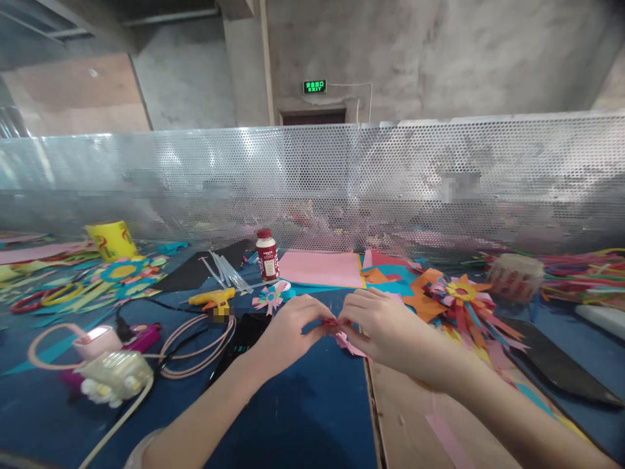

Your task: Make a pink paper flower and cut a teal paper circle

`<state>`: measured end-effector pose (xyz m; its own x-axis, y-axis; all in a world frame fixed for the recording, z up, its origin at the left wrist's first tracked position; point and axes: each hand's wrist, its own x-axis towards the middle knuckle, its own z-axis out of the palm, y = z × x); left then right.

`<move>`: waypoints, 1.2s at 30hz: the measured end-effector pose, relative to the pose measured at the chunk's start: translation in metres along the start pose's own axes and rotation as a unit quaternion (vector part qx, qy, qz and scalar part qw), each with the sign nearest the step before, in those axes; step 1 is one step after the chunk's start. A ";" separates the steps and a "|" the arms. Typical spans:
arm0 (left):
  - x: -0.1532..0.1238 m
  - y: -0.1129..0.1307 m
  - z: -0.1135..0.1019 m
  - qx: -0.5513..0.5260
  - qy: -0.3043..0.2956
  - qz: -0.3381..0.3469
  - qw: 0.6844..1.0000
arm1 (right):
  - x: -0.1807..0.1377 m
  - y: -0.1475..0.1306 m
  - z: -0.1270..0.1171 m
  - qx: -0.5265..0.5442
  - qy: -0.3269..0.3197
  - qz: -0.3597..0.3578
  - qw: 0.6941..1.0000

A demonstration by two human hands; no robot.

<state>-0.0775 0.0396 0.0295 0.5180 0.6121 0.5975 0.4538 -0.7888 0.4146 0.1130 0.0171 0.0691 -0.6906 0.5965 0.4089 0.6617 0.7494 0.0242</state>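
Note:
Close together over the middle of the table, my left hand and my right hand both pinch a small red paper piece. Its exact shape is mostly covered by my fingers. Just below it, by my right fingertips, shows a pink paper piece; I cannot tell if the two are joined. A pink and blue paper flower lies beyond my left hand. To the right of my right hand is a larger paper flower in orange, pink and yellow.
A yellow glue gun, coiled cable and power strip lie left. A dark phone is beside my left forearm. Behind stand a red-capped bottle, pink paper sheets and a perforated metal screen.

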 end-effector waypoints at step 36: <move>-0.002 0.001 -0.019 0.057 0.294 0.200 0.933 | 0.057 0.045 0.035 0.486 -0.035 0.192 0.852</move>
<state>-0.0923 0.0369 0.0418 0.1907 0.1064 0.9759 0.4013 -0.9157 0.0214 0.0933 0.0952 0.0614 -0.5160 0.8414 0.1606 0.3115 0.3590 -0.8798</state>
